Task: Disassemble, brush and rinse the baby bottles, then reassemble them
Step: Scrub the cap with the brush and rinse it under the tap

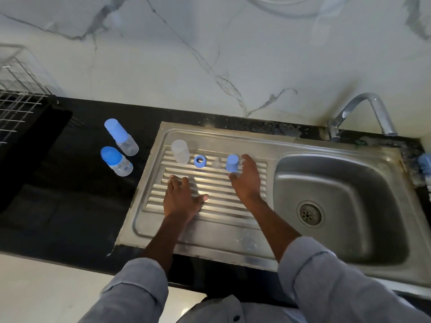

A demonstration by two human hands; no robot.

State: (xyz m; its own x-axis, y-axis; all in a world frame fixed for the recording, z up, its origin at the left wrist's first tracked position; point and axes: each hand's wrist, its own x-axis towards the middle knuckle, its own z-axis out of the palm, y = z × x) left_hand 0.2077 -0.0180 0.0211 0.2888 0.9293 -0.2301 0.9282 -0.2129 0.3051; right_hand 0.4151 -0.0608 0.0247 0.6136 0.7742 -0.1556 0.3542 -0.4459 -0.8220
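Centrally, left hand [180, 200] lay flat, fingers spread, on ribbed drainboard [149, 220]. Right hand [246, 178] hovered open just beside blue cap [231, 163], grasping nothing. Bottle body [180, 152], ring [200, 160], teat [217, 163] lined left of cap. Two assembled bottles [121, 141] on dark worktop [70, 183], mid-left.

Two assembled bottles [120, 148]: clear bodies, blue caps; the nearer one carries small blue markings. Loose bottle body [180, 151]: frosted, colourless. Screw ring [200, 161]: blue. Teat [217, 163]: clear. Loose cap [232, 162]: blue. Draining board [210, 190]: dull grey steel, ribbed in parallel ridges. Sink basin [338, 201]: same grey steel. Tap [363, 115]: bright chrome. Counter [58, 194]: glossy black; speckled pale along the back edge. Wall [210, 54]: white marble pattern, grey veins. Rack [18, 89]: silver wire grid. Sleeves [326, 283]: pale grey-blue.
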